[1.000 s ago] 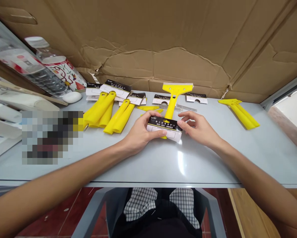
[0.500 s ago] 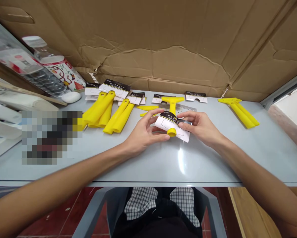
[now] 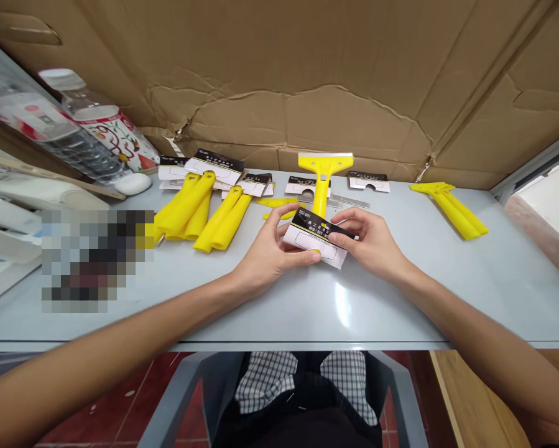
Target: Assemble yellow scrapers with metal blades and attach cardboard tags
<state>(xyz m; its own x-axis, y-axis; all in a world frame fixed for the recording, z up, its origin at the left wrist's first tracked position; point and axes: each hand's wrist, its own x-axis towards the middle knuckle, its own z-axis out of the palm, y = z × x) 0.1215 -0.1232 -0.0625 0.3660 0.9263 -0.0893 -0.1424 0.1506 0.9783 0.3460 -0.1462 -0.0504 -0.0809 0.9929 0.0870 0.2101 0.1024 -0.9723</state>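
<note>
A yellow scraper (image 3: 324, 167) with a wide T-shaped head points away from me, a pale metallic strip along its far edge. Over its handle lies a black-and-white printed card (image 3: 317, 244), and the tip of the handle shows through a hole in it. My left hand (image 3: 267, 252) is closed around the handle and card, its thumb at the handle's near end, which is mostly hidden. Thumb and fingers of my right hand (image 3: 370, 239) pinch the card's right side. Behind them lie loose yellow pieces (image 3: 277, 203) and flat metal blades (image 3: 349, 201).
Several yellow scraper handles with cards (image 3: 186, 211) lie to the left, and more yellow scrapers (image 3: 456, 208) to the right. Two cards (image 3: 369, 182) rest at the back by the cardboard wall (image 3: 354, 74). Plastic bottles (image 3: 106, 124) and a white mouse-like object (image 3: 133, 183) are far left.
The scraper's head has tipped up and turned its broad face to me. The card has become flatter, and the round handle end has dropped behind my left thumb.
</note>
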